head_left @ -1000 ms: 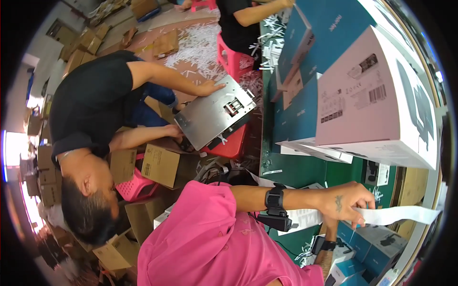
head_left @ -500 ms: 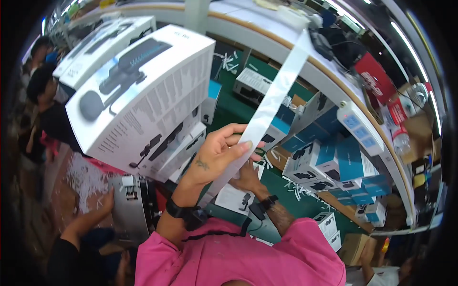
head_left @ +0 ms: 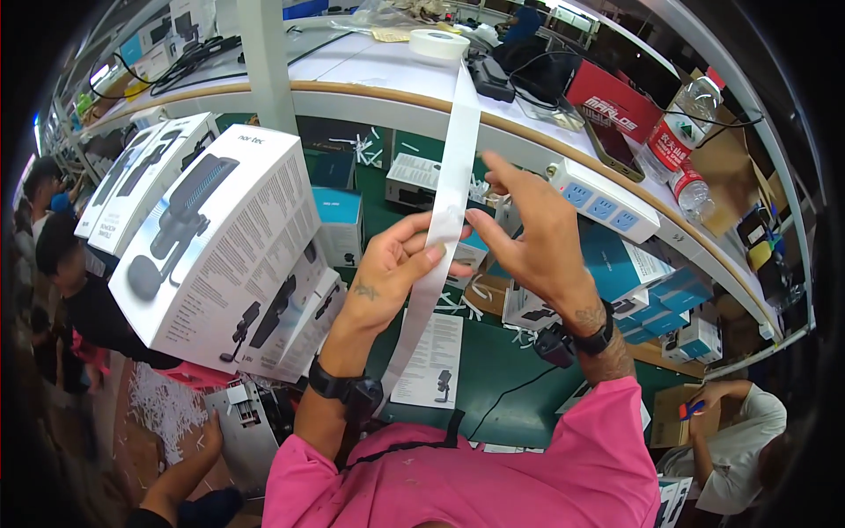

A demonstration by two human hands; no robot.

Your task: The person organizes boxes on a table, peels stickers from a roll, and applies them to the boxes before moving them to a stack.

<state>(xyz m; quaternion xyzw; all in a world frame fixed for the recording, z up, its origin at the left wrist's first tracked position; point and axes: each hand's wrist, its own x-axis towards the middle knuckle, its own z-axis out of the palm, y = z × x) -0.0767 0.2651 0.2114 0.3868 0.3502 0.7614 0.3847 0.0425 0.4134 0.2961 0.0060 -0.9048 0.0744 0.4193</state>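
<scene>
A long, glossy whitish label strip (head_left: 455, 158) runs from a roll (head_left: 437, 46) on the shelf down toward my chest. My left hand (head_left: 383, 275) is closed on it midway, with the thumb in front and fingers behind. Just right of the strip, my right hand (head_left: 544, 242) is raised, with thumb and forefinger apart and nothing visible between them. Below my hands, a white printed box (head_left: 429, 361) with a microphone picture lies on the green table (head_left: 502, 396).
Large white microphone boxes (head_left: 220, 246) stack up at left. Smaller blue-and-white boxes (head_left: 629, 273) stand at right under the shelf. A power strip (head_left: 607, 204) is fixed along the shelf edge. Co-workers sit on both sides; one person's hand (head_left: 209, 437) touches a metal device (head_left: 245, 444).
My right hand has risen from the box on the table to beside the strip. My left hand still grips the strip. The view has shifted, showing more of the shelf and the roll.
</scene>
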